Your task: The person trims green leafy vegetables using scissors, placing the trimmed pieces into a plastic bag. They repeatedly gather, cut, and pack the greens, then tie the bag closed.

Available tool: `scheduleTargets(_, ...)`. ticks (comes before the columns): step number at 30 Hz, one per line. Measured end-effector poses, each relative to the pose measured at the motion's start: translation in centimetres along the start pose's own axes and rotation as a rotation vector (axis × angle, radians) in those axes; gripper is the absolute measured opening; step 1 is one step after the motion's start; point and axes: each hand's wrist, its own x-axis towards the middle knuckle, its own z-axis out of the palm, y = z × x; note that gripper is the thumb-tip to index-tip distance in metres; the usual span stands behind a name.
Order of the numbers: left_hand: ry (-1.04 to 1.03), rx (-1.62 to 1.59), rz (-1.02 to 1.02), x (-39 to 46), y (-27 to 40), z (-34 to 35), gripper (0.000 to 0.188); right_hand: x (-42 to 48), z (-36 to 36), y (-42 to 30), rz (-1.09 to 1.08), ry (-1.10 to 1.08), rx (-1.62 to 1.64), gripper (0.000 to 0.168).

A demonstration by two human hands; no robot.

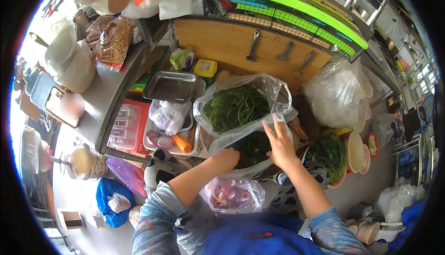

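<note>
Two clear plastic bags of leafy greens lie before me. The farther bag (240, 107) holds long, thin green strands; the nearer bag (255, 150) has darker greens inside. My left hand (226, 159) is at the left edge of the nearer bag, its fingers partly hidden by the bag's mouth, so its grip cannot be told. My right hand (281, 147) touches the right side of the same bag, fingers spread against the plastic. Below, between my legs, sits a clear bag with purple and orange shredded vegetables (231, 196).
A white tray (194, 143) with a carrot piece (181, 144) and cut red onion stands left, near a steel tray (170, 86). A metal shelf (104, 98) edges that side. Leafy greens (330, 157) in a basin and a large plastic bag (339, 95) are at right.
</note>
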Motion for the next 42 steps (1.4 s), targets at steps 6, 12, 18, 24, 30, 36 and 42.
scheduleTargets(6,-0.352,0.19,-0.207,-1.1,0.4,-5.7,0.047,-2.7,-0.7,1.4,0.104,-0.162,0.088,0.096)
scheduleTargets(12,0.224,-0.063,-0.036,-1.3,1.9,-5.1,0.102,-5.4,-2.3,0.2,0.1,0.415,0.751,0.026)
scheduleTargets(18,-0.058,0.138,-0.303,2.6,5.1,-1.6,0.112,-8.0,2.6,7.8,0.33,0.55,0.653,0.012)
scheduleTargets(24,0.084,-0.168,-0.241,4.6,5.0,1.9,0.079,-11.3,6.9,9.6,0.465,0.353,0.569,0.028)
scheduleTargets(30,0.27,-0.147,-0.056,5.0,4.1,1.9,0.062,-11.3,9.5,11.2,0.445,0.301,0.528,0.032)
scheduleTargets(36,0.083,-0.061,0.195,7.5,8.7,-1.6,0.087,-9.6,9.3,11.7,0.462,0.103,0.145,0.033)
scheduleTargets(42,0.087,-0.087,0.159,10.1,7.7,0.1,0.099,-8.6,6.2,12.0,0.546,-0.213,0.213,0.041)
